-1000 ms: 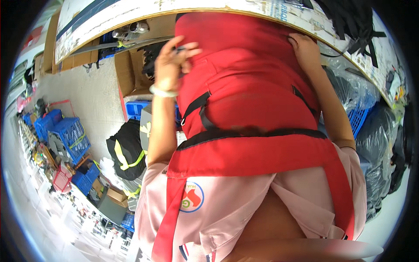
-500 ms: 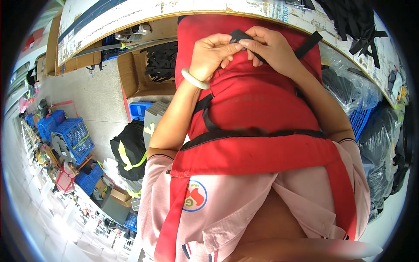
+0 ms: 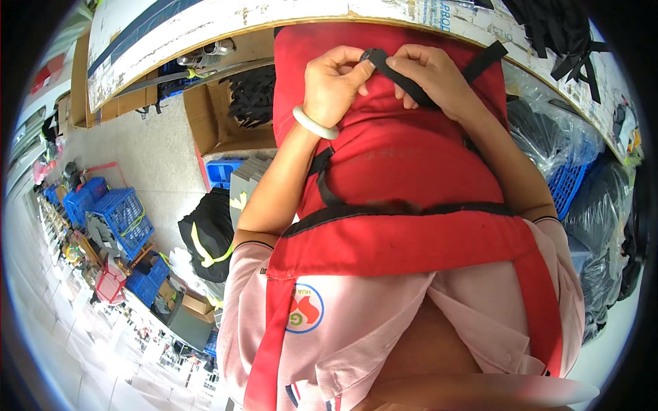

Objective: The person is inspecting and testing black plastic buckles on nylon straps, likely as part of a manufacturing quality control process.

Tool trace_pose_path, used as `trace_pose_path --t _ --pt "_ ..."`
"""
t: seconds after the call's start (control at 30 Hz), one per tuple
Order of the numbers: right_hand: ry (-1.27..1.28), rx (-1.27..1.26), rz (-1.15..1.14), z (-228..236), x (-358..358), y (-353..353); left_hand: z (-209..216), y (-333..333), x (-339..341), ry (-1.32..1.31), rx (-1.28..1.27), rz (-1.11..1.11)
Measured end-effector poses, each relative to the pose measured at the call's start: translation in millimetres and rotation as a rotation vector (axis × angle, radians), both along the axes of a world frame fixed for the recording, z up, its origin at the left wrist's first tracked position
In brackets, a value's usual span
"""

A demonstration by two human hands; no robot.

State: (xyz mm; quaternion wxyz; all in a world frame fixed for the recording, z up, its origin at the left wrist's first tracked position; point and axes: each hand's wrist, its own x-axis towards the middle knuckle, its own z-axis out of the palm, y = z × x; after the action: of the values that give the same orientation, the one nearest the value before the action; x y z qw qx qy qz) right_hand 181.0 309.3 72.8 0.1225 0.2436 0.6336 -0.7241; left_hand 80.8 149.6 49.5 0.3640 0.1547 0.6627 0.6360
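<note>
One black strap [image 3: 406, 80] between the fingers [image 3: 345, 54]

Scuffed white tabletop [image 3: 301, 11] with brown front edge spans the top of the view; a dark blue band [image 3: 151, 18] crosses its left part. At right lies a tangled heap of flat black fabric straps [image 3: 552, 31], ends overhanging the edge.

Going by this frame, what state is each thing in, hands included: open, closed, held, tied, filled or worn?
Left hand: closed, pinching the black strap
Right hand: closed, gripping the strap
Black strap: held by both hands, one end sticking out past the right
Bracelet: worn around the left wrist
Red apron: worn
Cardboard box: open, dark strips inside
Black bundle: tied with a yellow-green band
</note>
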Motion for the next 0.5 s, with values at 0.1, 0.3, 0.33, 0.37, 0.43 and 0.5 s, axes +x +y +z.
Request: trace_pose_path --t 0.1,0.3,0.33,0.37,0.43,0.5 --pt "-0.011 -0.028 -0.004 -1.5 -0.7 -0.2 -7.9 -1.5 0.6 -0.202 0.143 -0.016" --pt "-0.041 -0.062 0.011 -0.1 -0.3 -0.7 -15.4 0.6 -2.5 -0.35 0.322 0.048" --pt "-0.05 -0.062 0.014 0.2 -0.1 -0.8 -15.5 0.7 -2.4 -0.35 0.32 0.049" --pt "-0.05 -0.062 0.013 1.2 -0.3 -0.3 -15.3 1.7 -1.8 -0.299 0.285 0.057" --pt "-0.028 -0.08 0.001 2.8 -1.0 0.4 -14.2 2.8 0.0 -0.247 0.249 0.065" --pt "-0.028 -0.112 0.018 3.0 -1.0 -0.7 -12.5 2.8 3.4 -0.204 0.166 0.063"
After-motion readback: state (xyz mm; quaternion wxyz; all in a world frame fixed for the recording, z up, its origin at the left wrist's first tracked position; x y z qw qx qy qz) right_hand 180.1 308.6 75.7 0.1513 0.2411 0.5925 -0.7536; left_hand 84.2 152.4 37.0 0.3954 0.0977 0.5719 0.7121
